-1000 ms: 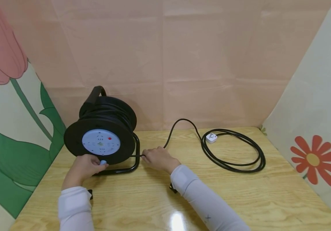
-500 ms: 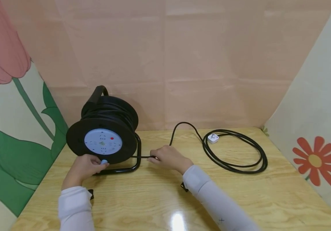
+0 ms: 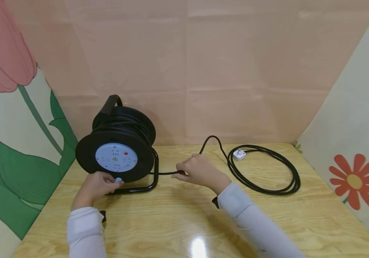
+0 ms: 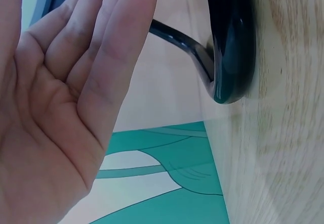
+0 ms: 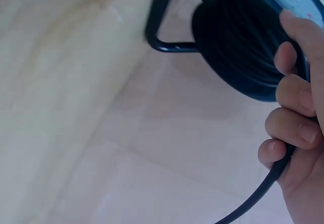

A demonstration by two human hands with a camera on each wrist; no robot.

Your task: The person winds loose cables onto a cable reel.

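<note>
A black cable reel point(image 3: 84, 152) with a pale blue round socket panel point(image 3: 116, 157) stands on its tubular frame point(image 3: 156, 168) at the left of the table. My left hand point(image 3: 95, 186) pinches the small light-blue knob point(image 3: 118, 180) at the lower rim of the reel; the left wrist view shows the palm, not the knob. To the right of the reel, my right hand point(image 3: 200, 171) grips the black cable point(image 3: 168, 173) that runs out of the reel. In the right wrist view its fingers are curled round the cable point(image 5: 253, 196).
Behind my right hand the cable arches up, then joins loose coils point(image 3: 295, 179) lying at the right of the table point(image 3: 158, 222). A white plug point(image 3: 239, 154) lies at their left side. A pink sheet point(image 3: 236, 71) hangs behind; patterned panels flank the table.
My right hand has moved to the right, away from the reel, with the cable in its grip. A longer stretch of cable shows between reel and hand. My left hand stays at the knob.
</note>
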